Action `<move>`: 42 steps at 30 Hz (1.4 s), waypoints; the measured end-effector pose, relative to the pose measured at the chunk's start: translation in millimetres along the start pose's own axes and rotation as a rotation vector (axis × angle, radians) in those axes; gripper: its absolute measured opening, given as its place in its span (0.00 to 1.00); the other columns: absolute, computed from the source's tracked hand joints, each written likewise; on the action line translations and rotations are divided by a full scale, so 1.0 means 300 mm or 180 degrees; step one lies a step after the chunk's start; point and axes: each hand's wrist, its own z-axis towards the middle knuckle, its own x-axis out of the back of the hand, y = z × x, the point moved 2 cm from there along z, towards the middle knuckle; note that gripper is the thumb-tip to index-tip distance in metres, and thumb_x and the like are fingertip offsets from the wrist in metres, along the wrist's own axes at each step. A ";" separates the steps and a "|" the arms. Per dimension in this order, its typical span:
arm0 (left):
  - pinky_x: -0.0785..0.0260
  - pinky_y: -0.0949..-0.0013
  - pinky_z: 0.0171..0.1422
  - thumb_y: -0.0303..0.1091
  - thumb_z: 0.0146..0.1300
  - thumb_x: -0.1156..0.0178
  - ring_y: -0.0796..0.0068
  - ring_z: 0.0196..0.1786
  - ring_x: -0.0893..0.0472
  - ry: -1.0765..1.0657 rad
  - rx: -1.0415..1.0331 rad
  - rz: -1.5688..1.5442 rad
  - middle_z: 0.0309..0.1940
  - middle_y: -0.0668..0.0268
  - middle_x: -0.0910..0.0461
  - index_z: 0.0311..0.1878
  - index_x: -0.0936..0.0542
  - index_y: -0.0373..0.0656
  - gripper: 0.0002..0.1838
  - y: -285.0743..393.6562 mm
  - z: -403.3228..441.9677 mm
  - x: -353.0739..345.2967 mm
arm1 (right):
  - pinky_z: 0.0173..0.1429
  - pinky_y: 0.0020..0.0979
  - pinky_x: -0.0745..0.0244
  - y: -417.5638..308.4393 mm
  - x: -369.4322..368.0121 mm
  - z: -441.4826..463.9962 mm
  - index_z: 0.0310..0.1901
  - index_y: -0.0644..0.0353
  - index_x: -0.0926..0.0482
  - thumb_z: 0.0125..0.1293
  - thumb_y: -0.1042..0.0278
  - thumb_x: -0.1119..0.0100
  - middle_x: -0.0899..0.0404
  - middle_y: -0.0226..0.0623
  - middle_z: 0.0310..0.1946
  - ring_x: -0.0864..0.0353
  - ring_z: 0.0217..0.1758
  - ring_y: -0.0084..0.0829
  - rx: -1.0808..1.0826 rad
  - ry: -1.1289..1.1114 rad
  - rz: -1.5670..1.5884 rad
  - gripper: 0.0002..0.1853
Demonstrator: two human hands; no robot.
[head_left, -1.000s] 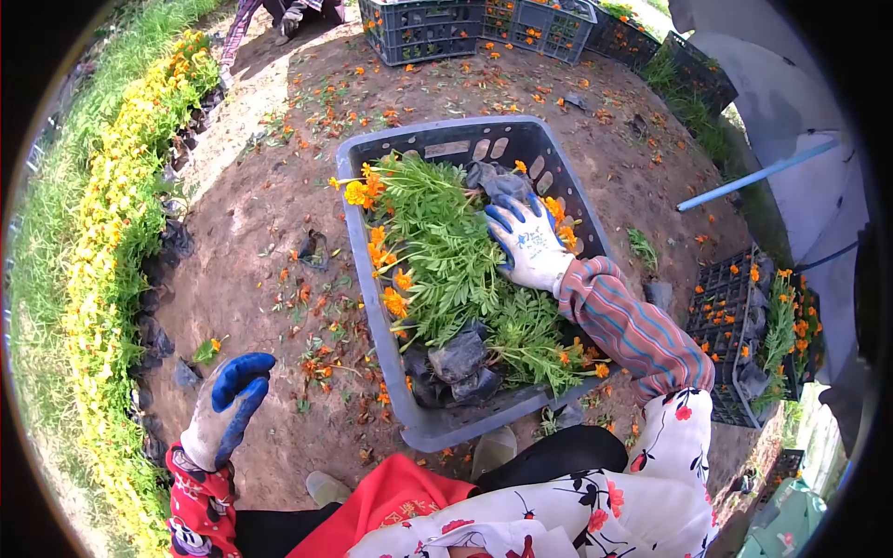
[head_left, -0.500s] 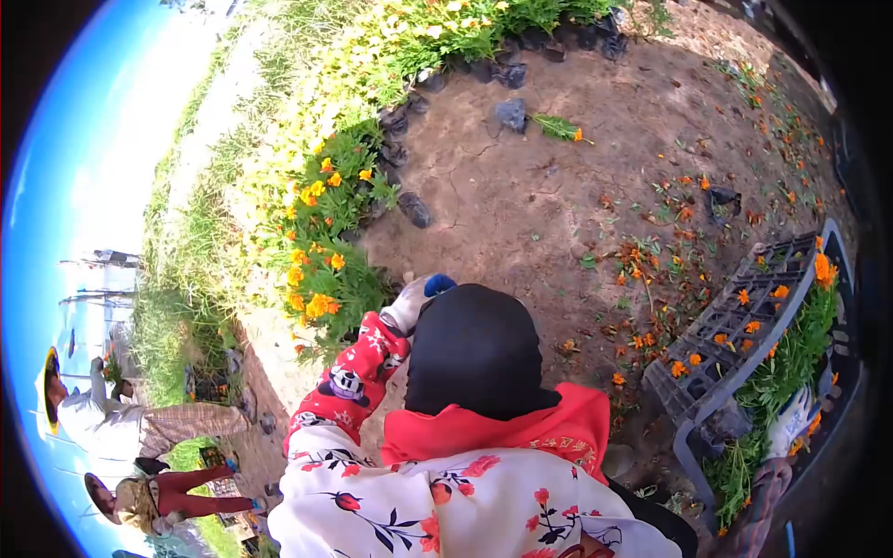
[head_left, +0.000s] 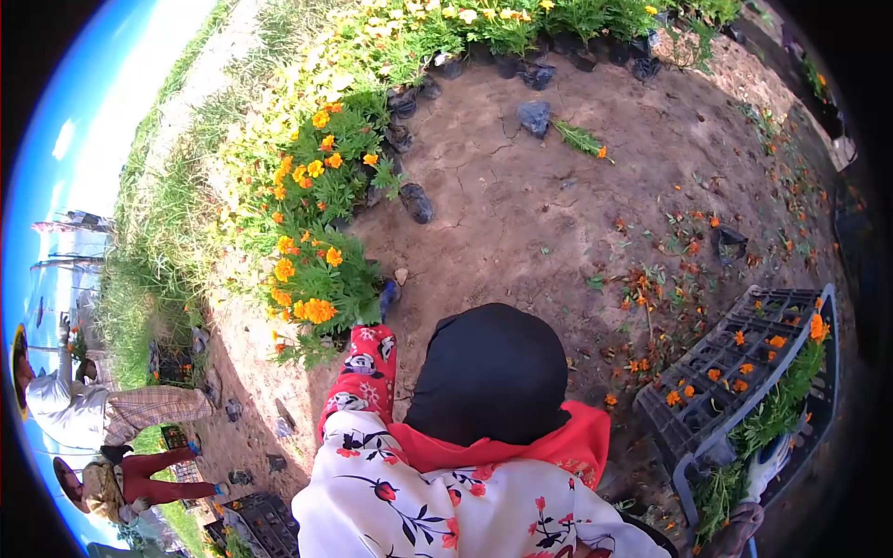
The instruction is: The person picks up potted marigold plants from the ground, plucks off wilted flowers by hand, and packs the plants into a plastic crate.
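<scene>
My left hand point(head_left: 389, 296), in a white and blue glove, is low beside the orange marigold plants point(head_left: 321, 279) at the end of the flower row. Leaves and the red sleeve hide most of it, so its grip is unclear. At the lower right, my right hand point(head_left: 765, 465) reaches into the grey plastic crate point(head_left: 684, 465) among marigold plants point(head_left: 781, 400) lying there. Its fingers are not clearly visible. A dark bagged root ball point(head_left: 417, 203) lies on the soil just beyond the row's orange flowers.
Another bagged plant point(head_left: 535, 118) lies on the soil point(head_left: 521, 205) further off. Fallen orange flowers and leaves are scattered near the crate. Two people point(head_left: 70, 405) point(head_left: 112, 488) stand at the lower left, near a dark crate point(head_left: 265, 521). My black-clad knee point(head_left: 493, 372) is in front.
The view has swung left, putting the crate at the right edge. My left hand has moved out from beside my knee to the orange marigolds. My right hand remains in the crate.
</scene>
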 end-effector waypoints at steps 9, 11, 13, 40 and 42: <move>0.39 0.60 0.66 0.59 0.55 0.42 0.60 0.63 0.32 0.0879 0.0922 -0.0293 0.58 0.52 0.29 0.57 0.28 0.39 0.36 0.035 0.166 -0.138 | 0.66 0.32 0.41 -0.187 0.290 0.006 0.61 0.64 0.34 0.58 0.76 0.43 0.32 0.44 0.60 0.33 0.63 0.40 -0.0370 0.0084 0.1628 0.27; 0.38 0.60 0.65 0.58 0.56 0.43 0.61 0.62 0.31 0.0724 0.0734 -0.0327 0.57 0.52 0.29 0.57 0.28 0.38 0.35 0.038 0.183 -0.126 | 0.66 0.32 0.41 -0.205 0.288 0.009 0.62 0.64 0.34 0.59 0.75 0.43 0.32 0.44 0.60 0.33 0.63 0.38 -0.0414 0.0111 0.1706 0.27; 0.38 0.61 0.65 0.58 0.57 0.44 0.61 0.61 0.30 0.0606 0.0542 -0.0450 0.57 0.52 0.28 0.57 0.28 0.38 0.34 0.034 0.196 -0.120 | 0.66 0.32 0.42 -0.216 0.302 0.004 0.62 0.64 0.34 0.60 0.75 0.43 0.32 0.43 0.60 0.33 0.63 0.37 -0.0485 0.0134 0.1767 0.27; 0.37 0.66 0.65 0.21 0.65 0.53 0.66 0.58 0.27 -0.0782 -0.5721 -0.0257 0.56 0.58 0.27 0.60 0.31 0.36 0.19 0.770 -0.365 0.667 | 0.61 0.37 0.35 -0.728 1.036 0.442 0.52 0.62 0.27 0.57 0.76 0.43 0.26 0.45 0.50 0.28 0.57 0.45 0.0935 0.0951 0.3772 0.19; 0.35 0.67 0.61 0.27 0.65 0.49 0.67 0.56 0.26 -0.2167 -0.4652 -0.1055 0.54 0.59 0.25 0.61 0.30 0.38 0.20 0.844 -0.495 0.713 | 0.58 0.40 0.33 -0.768 1.078 0.472 0.49 0.61 0.26 0.55 0.75 0.42 0.26 0.45 0.48 0.28 0.54 0.48 0.1321 0.1226 0.3747 0.18</move>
